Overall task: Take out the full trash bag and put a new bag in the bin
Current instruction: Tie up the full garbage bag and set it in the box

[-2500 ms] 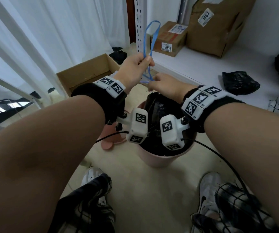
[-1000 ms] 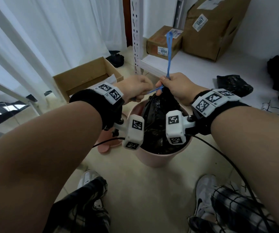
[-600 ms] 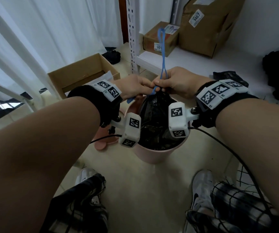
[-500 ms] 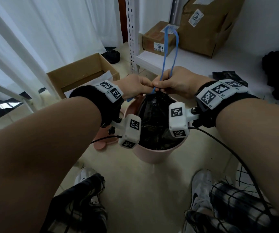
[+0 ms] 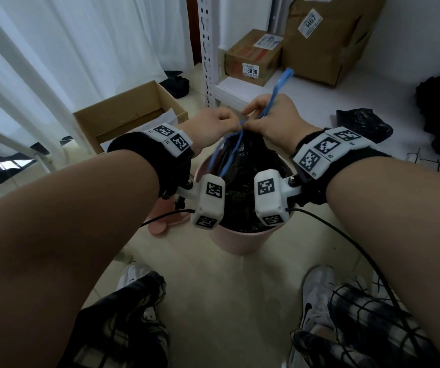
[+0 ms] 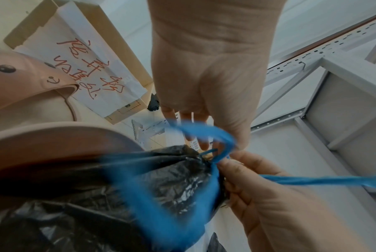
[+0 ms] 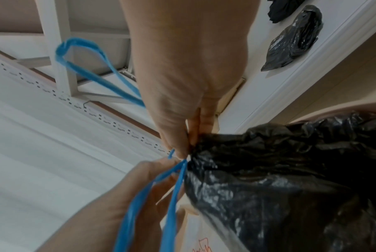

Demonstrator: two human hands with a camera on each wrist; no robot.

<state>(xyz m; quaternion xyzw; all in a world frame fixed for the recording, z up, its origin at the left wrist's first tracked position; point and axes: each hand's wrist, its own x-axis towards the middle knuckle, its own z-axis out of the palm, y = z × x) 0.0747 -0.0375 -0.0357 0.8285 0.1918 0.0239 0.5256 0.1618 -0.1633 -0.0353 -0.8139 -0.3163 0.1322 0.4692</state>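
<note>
A black trash bag (image 5: 242, 160) sits gathered at the neck in the pink bin (image 5: 236, 239) on the floor. Both hands meet at that neck. My left hand (image 5: 233, 124) pinches the blue drawstring (image 5: 277, 88) at the knot, and two strands run down across its palm (image 7: 150, 196). My right hand (image 5: 250, 120) pinches the drawstring at the bag's neck (image 7: 188, 148), with one loop (image 7: 85, 68) sticking up past it. In the left wrist view a blurred blue loop (image 6: 206, 132) curls round the left fingers above the bag (image 6: 161, 179).
An open cardboard box (image 5: 123, 112) stands left of the bin, with the pink lid (image 5: 165, 221) on the floor beside it. Behind are a white rack post (image 5: 207, 49), a low shelf with cardboard boxes (image 5: 253, 57) and a folded black bag (image 5: 362, 123). My shoes are in front.
The hands have stayed together at the bag's neck. The upright drawstring loop has tilted right, and two strands now hang down over the bag on the left hand's side.
</note>
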